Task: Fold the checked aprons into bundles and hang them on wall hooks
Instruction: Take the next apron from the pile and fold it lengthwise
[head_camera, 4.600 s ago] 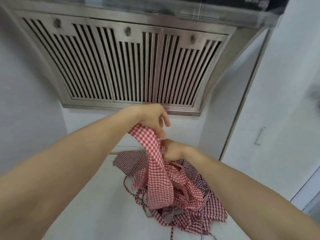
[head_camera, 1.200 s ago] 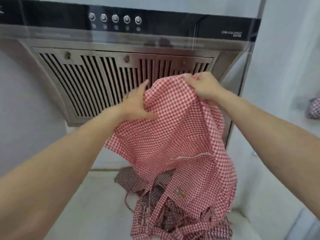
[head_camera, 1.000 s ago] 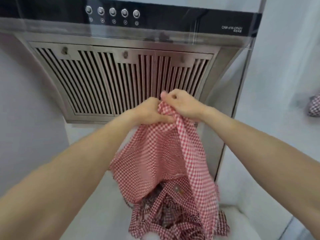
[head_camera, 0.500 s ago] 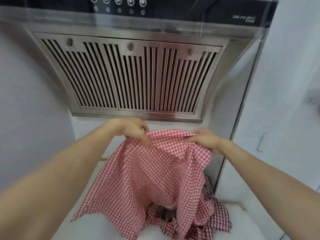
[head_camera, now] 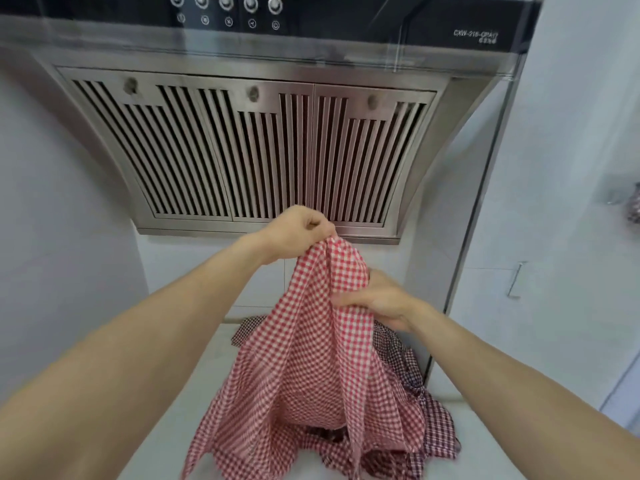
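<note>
left hand [head_camera: 298, 233] pinches apron [head_camera: 311, 358] top, raised; right hand [head_camera: 377, 299] just below grips gathered cloth. step: folding lengthwise. next: halve again toward bundle, clear of pile [head_camera: 426, 420] below.

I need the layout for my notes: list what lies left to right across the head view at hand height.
left hand pinching the top of the red checked apron → right hand gripping its edge lower down → cabinet handle → hanging checked bundle at the far right edge.
</note>
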`<move>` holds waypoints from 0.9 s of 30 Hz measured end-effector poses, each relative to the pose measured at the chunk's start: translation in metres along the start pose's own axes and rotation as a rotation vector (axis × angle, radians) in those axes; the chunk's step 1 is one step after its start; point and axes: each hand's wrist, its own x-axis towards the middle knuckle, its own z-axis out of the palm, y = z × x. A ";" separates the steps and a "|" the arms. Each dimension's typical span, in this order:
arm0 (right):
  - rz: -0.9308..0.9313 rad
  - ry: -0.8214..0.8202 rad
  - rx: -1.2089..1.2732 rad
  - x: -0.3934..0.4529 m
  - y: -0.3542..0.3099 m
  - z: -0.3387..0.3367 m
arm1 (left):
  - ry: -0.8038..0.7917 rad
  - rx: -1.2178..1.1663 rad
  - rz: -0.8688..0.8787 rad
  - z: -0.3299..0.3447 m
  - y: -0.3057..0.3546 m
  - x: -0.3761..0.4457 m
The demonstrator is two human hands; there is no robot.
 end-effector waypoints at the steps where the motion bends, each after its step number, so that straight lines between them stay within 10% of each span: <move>1: 0.040 -0.030 -0.014 -0.001 0.012 0.002 | 0.062 -0.072 -0.009 0.000 0.001 0.000; 10: 0.275 0.061 -0.025 -0.008 0.130 0.025 | 0.247 -0.535 -0.234 -0.003 -0.009 0.000; 14: 0.204 0.406 0.060 0.000 0.136 0.041 | 0.200 -0.479 -0.255 0.002 -0.017 0.002; 19: 0.161 0.326 0.254 0.004 0.101 -0.012 | -0.091 -0.188 -0.281 -0.029 -0.029 -0.012; 23: 0.244 -0.079 -0.446 -0.030 0.047 -0.089 | -0.051 0.452 -0.397 -0.063 -0.073 -0.025; 27: 0.237 0.053 -1.278 -0.038 0.013 -0.124 | 0.139 0.423 -0.405 -0.077 -0.099 -0.033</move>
